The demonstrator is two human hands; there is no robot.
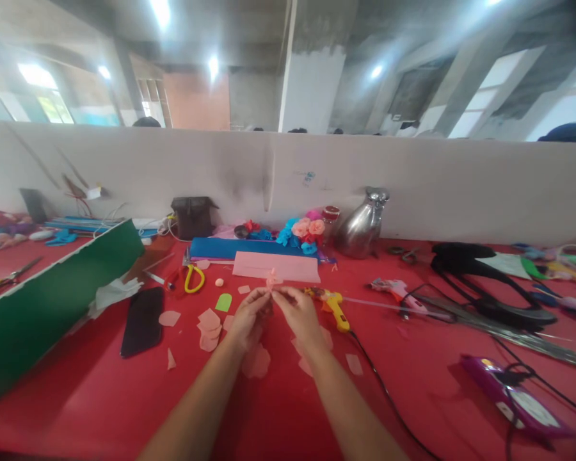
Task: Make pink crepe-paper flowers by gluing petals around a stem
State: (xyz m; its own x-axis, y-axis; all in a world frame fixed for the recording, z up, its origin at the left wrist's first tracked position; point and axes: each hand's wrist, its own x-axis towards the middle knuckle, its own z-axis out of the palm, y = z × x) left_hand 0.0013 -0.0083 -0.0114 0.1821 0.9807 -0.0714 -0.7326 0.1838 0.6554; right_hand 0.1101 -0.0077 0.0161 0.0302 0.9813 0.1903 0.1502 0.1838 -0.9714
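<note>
Both my hands meet over the red table (pixel 100 397), fingers pinched together. My left hand (pixel 248 315) and my right hand (pixel 298 314) hold a small pink paper flower piece (pixel 272 280) between their fingertips. Loose pink paper petals (pixel 209 328) lie to the left of my left hand, and more lie under my wrists. A yellow glue gun (pixel 336 308) rests just right of my right hand, its black cord trailing toward me. A pink paper sheet (pixel 276 266) and a blue sheet (pixel 230 248) lie just beyond my hands.
A green board (pixel 43 301) leans at the left, with a black phone (pixel 143 320) and yellow-handled scissors (pixel 192 278) beside it. Finished paper flowers (pixel 303 230) and a metal jug (pixel 362 224) stand by the white partition. Wires, a pink glue gun (pixel 396 291) and a purple device (pixel 513 394) lie to the right.
</note>
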